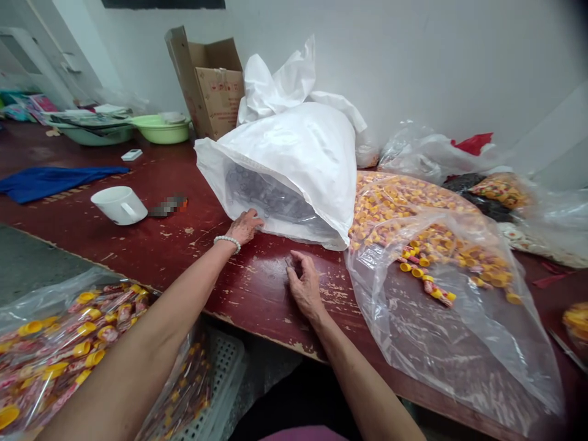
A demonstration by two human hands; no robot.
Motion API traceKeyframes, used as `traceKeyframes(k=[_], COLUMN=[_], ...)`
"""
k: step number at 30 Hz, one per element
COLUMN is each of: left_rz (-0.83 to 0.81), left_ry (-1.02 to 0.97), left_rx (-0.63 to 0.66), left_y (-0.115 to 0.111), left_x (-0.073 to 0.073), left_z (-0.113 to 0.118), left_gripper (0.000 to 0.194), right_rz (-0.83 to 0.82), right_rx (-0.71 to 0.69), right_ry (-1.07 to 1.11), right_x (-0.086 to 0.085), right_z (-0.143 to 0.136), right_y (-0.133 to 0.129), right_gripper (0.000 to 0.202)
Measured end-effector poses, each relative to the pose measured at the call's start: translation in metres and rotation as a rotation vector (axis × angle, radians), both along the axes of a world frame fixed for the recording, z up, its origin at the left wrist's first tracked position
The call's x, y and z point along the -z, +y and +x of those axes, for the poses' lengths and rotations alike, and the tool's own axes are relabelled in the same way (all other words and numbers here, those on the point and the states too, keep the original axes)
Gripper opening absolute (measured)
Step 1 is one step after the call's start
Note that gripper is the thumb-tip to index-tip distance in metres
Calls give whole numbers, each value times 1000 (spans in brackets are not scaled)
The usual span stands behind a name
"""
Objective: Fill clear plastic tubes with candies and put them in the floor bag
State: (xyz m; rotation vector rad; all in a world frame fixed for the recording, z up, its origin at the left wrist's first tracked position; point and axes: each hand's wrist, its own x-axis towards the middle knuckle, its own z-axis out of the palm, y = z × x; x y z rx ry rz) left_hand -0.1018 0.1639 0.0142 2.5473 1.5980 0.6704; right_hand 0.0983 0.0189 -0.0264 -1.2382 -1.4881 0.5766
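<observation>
The deeper contents of the white sack (303, 141) were lost in shadow, and whether the left hand (245, 225) gripped its lip could not be told. The sack hid part of the cardboard box (220, 98), whose print was too small to read. A pixelated patch masked the small object (169, 206) right of the mug (118, 205). The left picture edge cut off the near-left bag of yellow-capped pieces (68, 349); the left forearm (156, 331) covered part of it. The top edge cropped a dark panel (163, 3).
</observation>
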Motion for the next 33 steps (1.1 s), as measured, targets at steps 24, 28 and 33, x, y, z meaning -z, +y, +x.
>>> traceKeyframes(k=[24,28,33], left_rz=[-516,-532,-618], left_ry=[-944,-1055,-1193], left_rx=[189,122,157], left_y=[-145,-155,-167], left_x=[20,18,16], left_z=[102,117,135], left_gripper=[37,33,36], right_rz=[46,169,-166], right_rx=[39,364,679], right_ry=[67,-250,-638], right_x=[-33,-50,-29], right_z=[46,139,270], right_y=[-53,-73,-73], right_gripper=[21,23,31])
